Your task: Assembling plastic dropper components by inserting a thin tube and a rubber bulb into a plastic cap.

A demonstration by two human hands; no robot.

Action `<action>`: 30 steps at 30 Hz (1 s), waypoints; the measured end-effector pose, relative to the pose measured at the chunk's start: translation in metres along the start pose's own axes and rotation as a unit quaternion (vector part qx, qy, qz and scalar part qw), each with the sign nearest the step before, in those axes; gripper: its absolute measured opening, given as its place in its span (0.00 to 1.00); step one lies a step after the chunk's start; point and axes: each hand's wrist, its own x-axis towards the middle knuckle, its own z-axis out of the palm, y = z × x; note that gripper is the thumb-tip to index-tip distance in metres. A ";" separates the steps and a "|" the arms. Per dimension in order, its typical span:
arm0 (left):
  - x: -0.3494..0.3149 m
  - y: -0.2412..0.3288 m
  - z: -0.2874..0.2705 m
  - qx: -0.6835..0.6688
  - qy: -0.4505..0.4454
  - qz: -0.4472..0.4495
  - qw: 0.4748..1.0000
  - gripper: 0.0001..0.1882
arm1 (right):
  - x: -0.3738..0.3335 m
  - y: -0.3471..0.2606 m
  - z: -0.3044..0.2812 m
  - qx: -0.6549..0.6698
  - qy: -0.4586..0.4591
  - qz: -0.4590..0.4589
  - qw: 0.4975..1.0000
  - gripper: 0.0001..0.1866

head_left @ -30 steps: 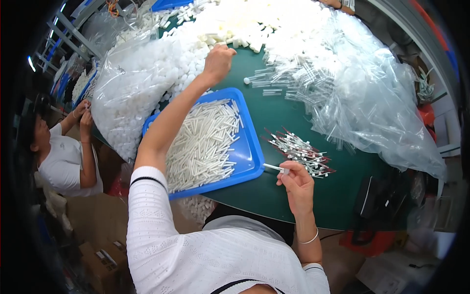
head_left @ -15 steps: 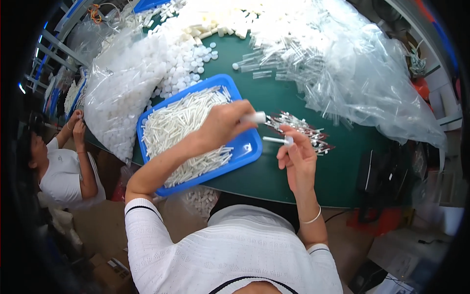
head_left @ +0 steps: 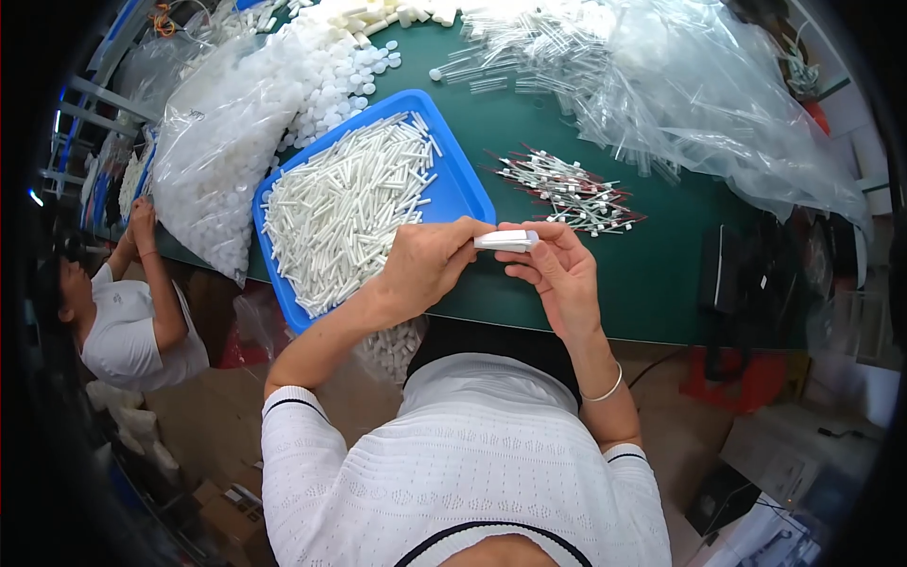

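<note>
Fingers (head_left: 555, 266) partly hide the white tube (head_left: 505, 240) and the view's top edge cuts off the thick white cylinders (head_left: 376, 19)

A white-shirted co-worker (head_left: 137, 326) at far left, a cardboard box (head_left: 225, 522) at lower left.

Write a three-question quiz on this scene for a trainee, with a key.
1. True or false: the left hand and the right hand both have fingers on the white piece.
2. What colour is the tray that holds the white sticks?
a) red
b) blue
c) yellow
3. Fill in: the red-and-white pile lies to the ___ of the tray.

Key: 1 true; 2 b; 3 right.
</note>
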 end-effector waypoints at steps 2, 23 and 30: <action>0.002 0.001 0.005 0.006 0.019 0.033 0.999 0.13 | -0.003 0.000 -0.004 -0.024 0.002 -0.004 1.000 0.13; 0.182 -0.140 0.025 0.338 0.128 0.039 0.931 0.09 | -0.019 -0.028 -0.009 -0.529 0.032 -0.227 0.817 0.13; 0.094 -0.045 0.013 -0.245 -0.118 -0.061 0.960 0.10 | -0.024 -0.050 -0.036 -0.429 0.077 -0.236 0.868 0.13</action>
